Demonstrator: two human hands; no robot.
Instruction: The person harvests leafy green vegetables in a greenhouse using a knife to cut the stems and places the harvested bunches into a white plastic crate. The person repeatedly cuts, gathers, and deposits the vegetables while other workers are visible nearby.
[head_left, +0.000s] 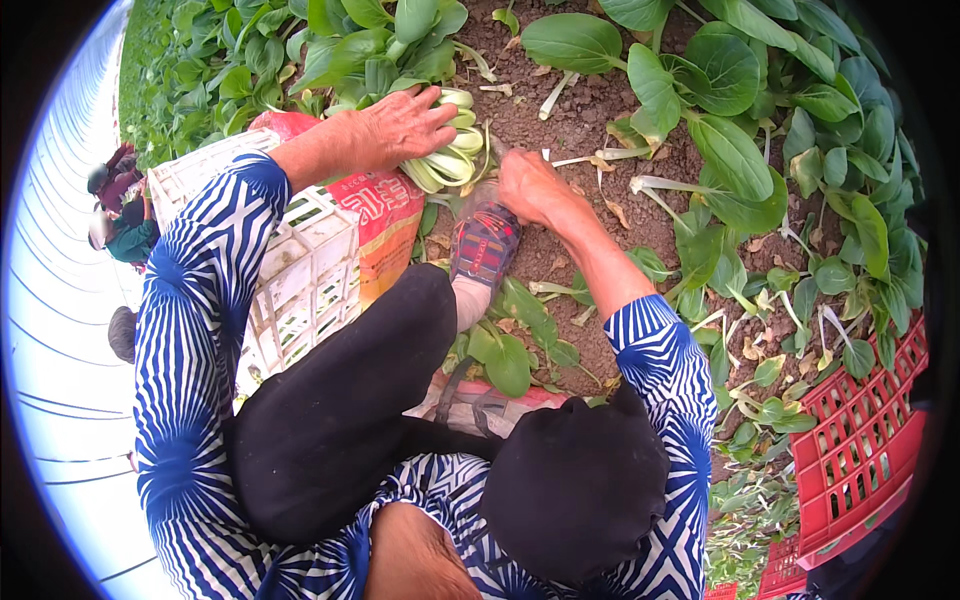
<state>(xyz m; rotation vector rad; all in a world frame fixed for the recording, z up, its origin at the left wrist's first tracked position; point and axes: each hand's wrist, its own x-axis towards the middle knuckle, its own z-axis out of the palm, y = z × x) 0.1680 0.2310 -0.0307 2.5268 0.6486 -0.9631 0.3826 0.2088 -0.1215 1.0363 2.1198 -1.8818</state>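
My left hand (401, 127) lies over a bunch of bok choy, its fingers curled across the pale green stalks (454, 154). The green leaves (375, 64) of the bunch spread out beyond the hand. My right hand (529, 187) is closed like a fist just right of the stalk ends, above my patterned shoe (484, 244). Something thin and greyish, blurred, shows by its fingers; I cannot tell what it is. Below my left forearm stands a white plastic crate (300, 259), with a red and orange printed sack (390, 225) against its side.
Leafy bok choy plants (724, 97) grow at the right and upper left. Cut stalks and yellowed leaves litter the brown soil (559, 232). Red plastic crates (859, 450) stand at the lower right. Other people (124, 210) are at the far left, beside the plastic-film greenhouse wall (64, 322).
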